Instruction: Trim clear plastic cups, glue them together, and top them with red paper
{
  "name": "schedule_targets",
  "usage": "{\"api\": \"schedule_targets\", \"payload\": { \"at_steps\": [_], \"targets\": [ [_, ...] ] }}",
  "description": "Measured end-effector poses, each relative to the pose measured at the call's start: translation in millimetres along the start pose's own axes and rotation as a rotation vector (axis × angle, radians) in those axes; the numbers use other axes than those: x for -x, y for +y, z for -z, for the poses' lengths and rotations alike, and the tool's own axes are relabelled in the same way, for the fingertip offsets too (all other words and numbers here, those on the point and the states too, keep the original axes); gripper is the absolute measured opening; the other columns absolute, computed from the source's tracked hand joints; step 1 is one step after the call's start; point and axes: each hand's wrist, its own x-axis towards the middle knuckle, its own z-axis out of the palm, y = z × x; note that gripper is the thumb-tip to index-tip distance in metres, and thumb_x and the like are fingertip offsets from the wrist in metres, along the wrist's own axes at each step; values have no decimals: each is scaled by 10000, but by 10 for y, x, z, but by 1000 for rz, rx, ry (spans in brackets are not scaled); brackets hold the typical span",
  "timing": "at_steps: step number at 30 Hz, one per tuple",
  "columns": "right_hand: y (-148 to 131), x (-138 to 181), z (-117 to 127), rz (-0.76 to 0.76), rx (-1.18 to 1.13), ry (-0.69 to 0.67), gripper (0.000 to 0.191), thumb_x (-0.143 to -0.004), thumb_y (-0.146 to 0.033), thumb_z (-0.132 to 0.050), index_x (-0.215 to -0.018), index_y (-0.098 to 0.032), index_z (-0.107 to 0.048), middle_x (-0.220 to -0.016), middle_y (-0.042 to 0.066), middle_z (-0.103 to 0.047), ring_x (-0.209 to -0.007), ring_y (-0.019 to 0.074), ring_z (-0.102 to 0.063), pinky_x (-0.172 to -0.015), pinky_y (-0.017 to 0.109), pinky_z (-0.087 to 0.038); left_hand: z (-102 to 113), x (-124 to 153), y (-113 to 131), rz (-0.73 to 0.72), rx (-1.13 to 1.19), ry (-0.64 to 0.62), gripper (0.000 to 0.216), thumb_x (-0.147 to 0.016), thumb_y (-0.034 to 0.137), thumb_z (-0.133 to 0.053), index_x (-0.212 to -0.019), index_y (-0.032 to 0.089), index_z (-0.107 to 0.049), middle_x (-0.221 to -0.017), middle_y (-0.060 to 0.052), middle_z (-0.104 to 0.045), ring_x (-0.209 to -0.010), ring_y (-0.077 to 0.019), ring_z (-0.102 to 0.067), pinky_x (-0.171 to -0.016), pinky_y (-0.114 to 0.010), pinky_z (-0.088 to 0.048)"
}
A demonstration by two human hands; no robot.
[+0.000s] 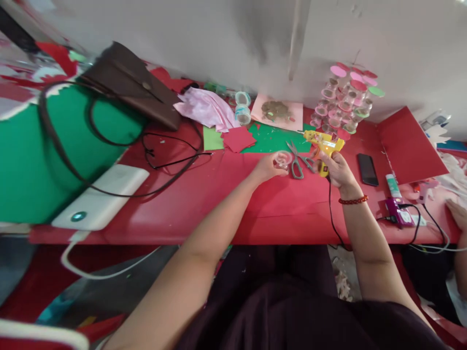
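- The left hand (268,167) reaches out over the middle of the red tabletop (233,194). Its grip pinches a small clear cup (283,159) at the fingertips, and the cup sits low over the surface, toward the far edge.
- The right hand (337,170) is just to the right of it. Its grip is wrapped tight around the handle of a yellow glue gun (323,142), whose nozzle points left toward the cup.
- A black cord (330,209) drops from the gun across the tabletop and over the near edge.
- Grey-handled scissors (299,163) lie flat between the two hands, touching neither as far as can be seen.
- A red bead bracelet (352,200) circles the right wrist.
- A sheet of green paper (270,138) lies just beyond the hands. Behind it, at the far edge by the wall, stands a stack of little cups (345,104) with pink lids.
- A black phone (367,169) lies face up to the right of the glue gun.
- A brown bag (131,85) rests near the far left corner, and a white power bank (100,199) lies at the near left edge.
- Another person's hand (456,214) rests at the right end of the tabletop.
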Motion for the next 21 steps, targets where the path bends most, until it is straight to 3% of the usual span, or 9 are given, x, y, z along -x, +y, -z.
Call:
{"api": "schedule_targets", "payload": {
  "at_steps": [5, 12, 21],
  "targets": [
    [65, -71, -49, -50, 151, -8, 591, -804, -793, -708, -827, -206, -650, -552, -25, -612, -462, 97, -534, -455, 232, -420, 52, 35, 29, 70, 197, -31, 709, -556, 294, -942, -1207, 184, -684, -1113, -78, -736, -939, -188, -691, -857, -336, -537],
    [-85, 25, -169, -90, 371, 47, 558, -831, -747, -714, -784, -199, -623, -489, -37, -557, -413, 83, -469, -421, 234, -370, 146, 55, 0, 16, 66, -55, 728, -561, 263, -953, -1217, 180, -650, -1088, -81, -755, -963, -209, -700, -843, -336, -531],
    [-441, -24, -129, -249, 401, -79, 564, -860, -734, -701, -748, -185, -636, -515, -12, -577, -389, 61, -420, -389, 222, -318, 190, 35, 26, -46, -104, -93, 780, -592, 285, -951, -1292, 188, -621, -1135, -97, -752, -1014, -239, -696, -867, -350, -520]
  ]
}}
